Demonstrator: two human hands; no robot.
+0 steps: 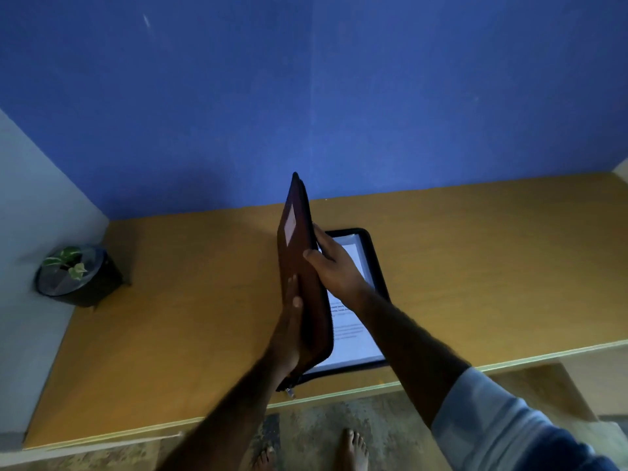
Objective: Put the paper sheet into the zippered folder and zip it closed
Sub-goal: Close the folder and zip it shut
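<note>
A dark brown zippered folder (299, 253) lies open on the orange-brown table (170, 300), its left cover raised almost upright. The white printed paper sheet (353, 338) lies inside the flat right half, framed by the black zipper rim (375, 253). My left hand (289, 328) presses flat against the outer side of the raised cover, fingers straight. My right hand (334, 266) grips the cover's free edge, thumb on the outside and fingers on the inner side. A metal zipper pull (290, 392) hangs at the folder's near corner.
A black pot with a small green plant (76, 273) stands at the table's far left. A blue wall rises behind the table. The table's front edge (339, 392) runs close to me, with my bare feet (353, 447) on the floor below.
</note>
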